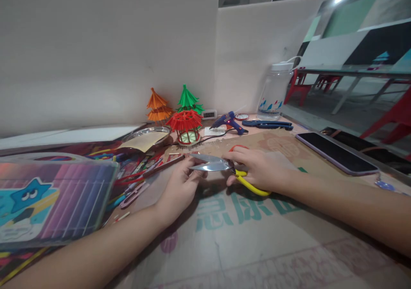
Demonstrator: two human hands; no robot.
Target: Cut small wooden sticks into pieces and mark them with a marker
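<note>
My right hand (261, 167) has its fingers wrapped around the handles of the scissors (213, 166), which I hold above the surface (244, 250) with their blades parted. My left hand (183, 182) has its fingers drawn narrow right at the blade tips; whether they pinch anything small, I cannot tell. That is my main worry: in this view the tips overlap those fingers, so squeezing the handles without checking could nick my skin. Beyond, the glue gun (229, 122) lies with a red light showing and its nozzle towards the red model (184, 122); if it is hot, a careless reach might burn me, and a tug on its cord (221, 135) could drag it into the model. Anything dropped leftward could vanish among the clutter (128, 169) by the marker box (80, 195).
</note>
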